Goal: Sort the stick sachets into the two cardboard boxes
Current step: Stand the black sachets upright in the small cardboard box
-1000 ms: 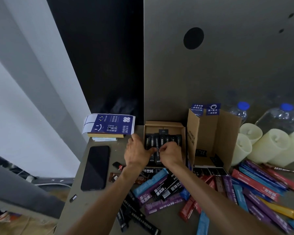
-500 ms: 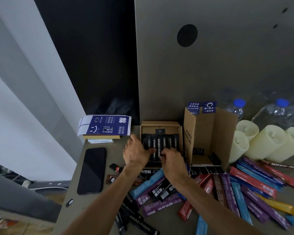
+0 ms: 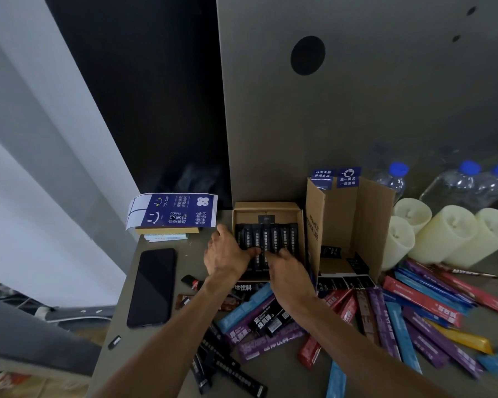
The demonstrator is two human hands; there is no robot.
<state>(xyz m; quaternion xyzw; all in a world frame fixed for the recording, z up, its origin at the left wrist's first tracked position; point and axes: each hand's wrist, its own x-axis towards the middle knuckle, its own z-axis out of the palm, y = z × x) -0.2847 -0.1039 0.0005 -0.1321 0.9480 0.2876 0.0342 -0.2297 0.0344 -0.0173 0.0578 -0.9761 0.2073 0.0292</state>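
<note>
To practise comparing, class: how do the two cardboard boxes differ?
The left box is low and holds a row of black sachets; the right box is taller, flaps raised, nearly empty. The left hand and right hand touch sachets in the left box, not the right box. Both are open brown cardboard.

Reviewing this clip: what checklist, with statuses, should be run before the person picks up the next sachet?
1. Black sachets lined up in the flat box: ok.
2. Left hand resting open on that row: ok.
3. Right hand empty: cannot tell, fingertips hidden.
4. Upright box open, with room inside: ok.
5. Coloured sachets loose within reach: ok.
</note>
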